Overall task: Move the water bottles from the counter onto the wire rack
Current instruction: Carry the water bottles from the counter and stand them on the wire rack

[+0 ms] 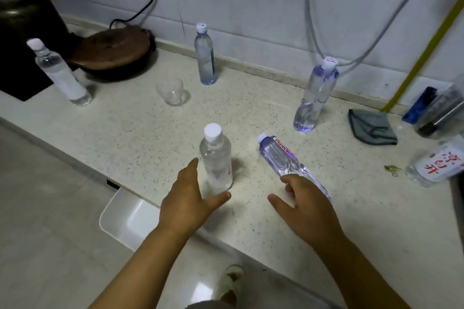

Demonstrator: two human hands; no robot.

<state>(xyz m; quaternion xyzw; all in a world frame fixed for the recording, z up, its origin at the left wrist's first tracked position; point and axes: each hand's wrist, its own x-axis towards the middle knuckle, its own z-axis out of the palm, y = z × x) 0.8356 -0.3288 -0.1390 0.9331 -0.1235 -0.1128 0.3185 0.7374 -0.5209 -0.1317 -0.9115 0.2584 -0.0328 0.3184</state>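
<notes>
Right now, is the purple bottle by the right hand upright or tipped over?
Tipped over: the purple bottle lies on its side on the counter, cap pointing away from the right hand.

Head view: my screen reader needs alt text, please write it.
Two open hands reach over a speckled counter: the left hand at an upright clear bottle, the right hand at a lying purple bottle. Other bottles stand behind.
</notes>
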